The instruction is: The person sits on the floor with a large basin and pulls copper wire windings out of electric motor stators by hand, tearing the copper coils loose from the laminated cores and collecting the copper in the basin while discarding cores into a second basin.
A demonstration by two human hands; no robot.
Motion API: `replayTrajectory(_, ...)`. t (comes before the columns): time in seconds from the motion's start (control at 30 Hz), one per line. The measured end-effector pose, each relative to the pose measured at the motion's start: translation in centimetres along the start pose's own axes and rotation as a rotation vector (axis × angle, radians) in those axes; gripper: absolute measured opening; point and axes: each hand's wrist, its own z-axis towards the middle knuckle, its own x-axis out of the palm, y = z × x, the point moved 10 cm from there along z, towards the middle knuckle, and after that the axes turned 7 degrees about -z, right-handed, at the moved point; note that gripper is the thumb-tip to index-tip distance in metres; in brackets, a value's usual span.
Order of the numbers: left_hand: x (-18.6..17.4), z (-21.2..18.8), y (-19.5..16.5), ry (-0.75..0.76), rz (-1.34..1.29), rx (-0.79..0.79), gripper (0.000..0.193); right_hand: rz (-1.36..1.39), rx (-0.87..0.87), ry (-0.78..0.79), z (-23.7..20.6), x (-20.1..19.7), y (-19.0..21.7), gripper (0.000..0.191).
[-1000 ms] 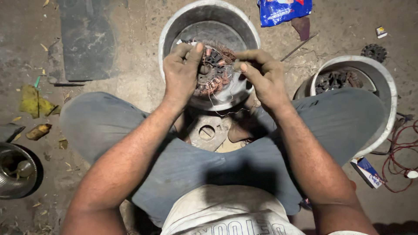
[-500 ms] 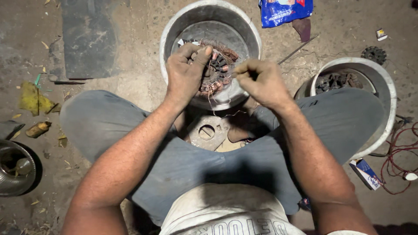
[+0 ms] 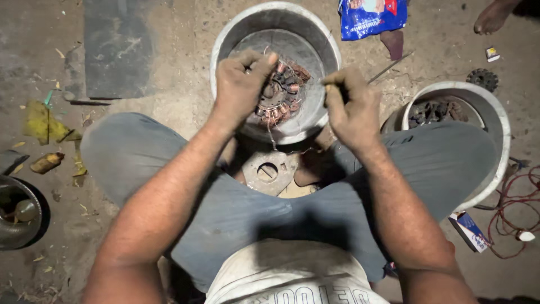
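I sit cross-legged on a dirt floor. My left hand [image 3: 242, 84] grips a round motor stator with copper windings [image 3: 282, 93], held over a grey metal bowl [image 3: 233, 34]. My right hand [image 3: 351, 107] is closed to the right of the stator, pinching something small between thumb and fingers; it looks like a thin wire, too fine to tell for sure. A round metal plate with a centre hole [image 3: 265, 171] lies between my legs below the hands.
A second metal bowl [image 3: 498, 112] holding another wound stator [image 3: 433, 112] stands at the right. A blue packet [image 3: 371, 17], a dark mat [image 3: 118, 48], a dark pot [image 3: 17, 211], red wires [image 3: 514, 197], a small box [image 3: 469, 231] and another person's foot [image 3: 492, 17] surround me.
My right hand has drawn away from the stator toward the right. The left hand has kept its grip and shifted a little over the windings.
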Motion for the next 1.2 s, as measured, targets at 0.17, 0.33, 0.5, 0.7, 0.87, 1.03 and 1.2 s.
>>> replayTrajectory(0.17, -0.1, -0.1, -1.1, 0.046, 0.048, 0.06, 0.024, 0.016, 0.039, -0.013, 0.2, -0.9, 0.4, 0.007)
replayTrajectory(0.33, -2.0, 0.2, 0.1, -0.125, -0.027, -0.016, 0.024, 0.009, -0.069, 0.066, -1.0, -1.0, 1.5, 0.008)
replayTrajectory(0.5, -0.4, 0.0, -0.5, 0.055, -0.118, 0.045, 0.025, -0.051, 0.026, -0.008, 0.6, -0.7, -0.8, 0.009)
replayTrajectory(0.7, -0.4, -0.4, -0.5, -0.026, -0.124, 0.046, 0.024, -0.396, -0.37, -0.112, -0.3, -1.8, 5.5, 0.025)
replayTrajectory(0.87, -0.1, -0.8, -0.7, -0.003, -0.108, 0.038, 0.025, 0.016, -0.122, 0.131, -0.2, 1.2, 4.9, 0.025)
replayTrajectory(1.03, 0.6, -1.0, -1.1, 0.042, -0.092, 0.042, 0.022, 0.065, -0.042, 0.141, -0.1, 2.0, 2.7, 0.014)
replayTrajectory(1.2, 0.6, -0.9, -1.0, 0.043, -0.094, 0.034, 0.027, 0.221, 0.106, 0.185, -0.3, 3.6, 0.0, 0.012)
